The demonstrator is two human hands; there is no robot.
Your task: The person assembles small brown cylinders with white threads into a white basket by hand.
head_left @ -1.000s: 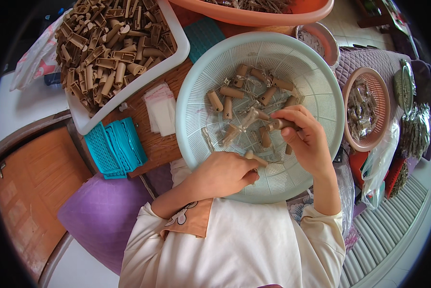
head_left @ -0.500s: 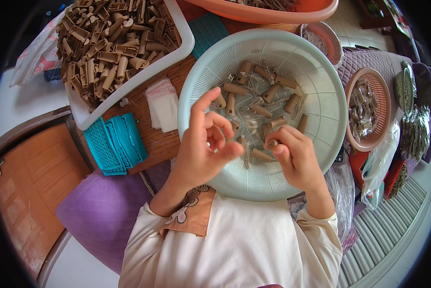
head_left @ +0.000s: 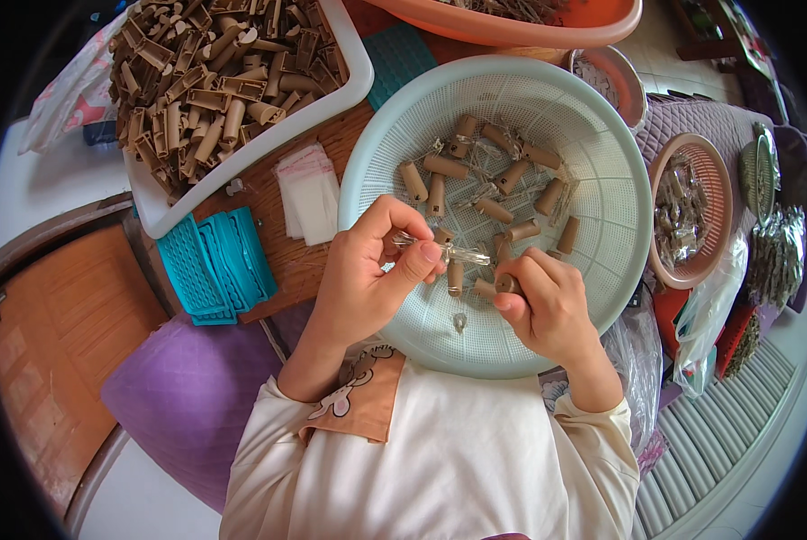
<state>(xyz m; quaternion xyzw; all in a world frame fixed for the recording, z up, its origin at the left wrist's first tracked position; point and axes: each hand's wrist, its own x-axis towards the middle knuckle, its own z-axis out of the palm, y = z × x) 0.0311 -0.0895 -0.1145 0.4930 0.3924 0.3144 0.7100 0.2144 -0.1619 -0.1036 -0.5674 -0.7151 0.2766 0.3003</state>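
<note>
My left hand (head_left: pixel 387 270) pinches a small bundle of thin, clear, shiny wire (head_left: pixel 465 256) between thumb and fingertips, over the near part of a pale green mesh basket (head_left: pixel 367 171). To its right my right hand (head_left: pixel 552 306) is closed around a brown cork-shaped cylinder (head_left: pixel 508 283), its round end showing by the thumb. Whether the wire is joined to this cylinder I cannot tell. Several like brown cylinders (head_left: pixel 446 166) lie loose in the basket, some with clear wire tangled about them. A small clear piece (head_left: pixel 459 321) rests on the mesh below my left hand.
A white tub (head_left: pixel 366 72) heaped with brown half-shell parts (head_left: pixel 210 144) stands at the far left. Turquoise trays (head_left: pixel 233 270) and clear plastic bags (head_left: pixel 309 193) lie beside it. An orange basin (head_left: pixel 511 34) sits behind; a pink basket (head_left: pixel 726 193) of wrapped pieces is at right.
My left hand was open with fingers spread; now it has closed on the wire bundle. My right hand keeps its cylinder, which shows more now. The small clear piece now shows on the mesh.
</note>
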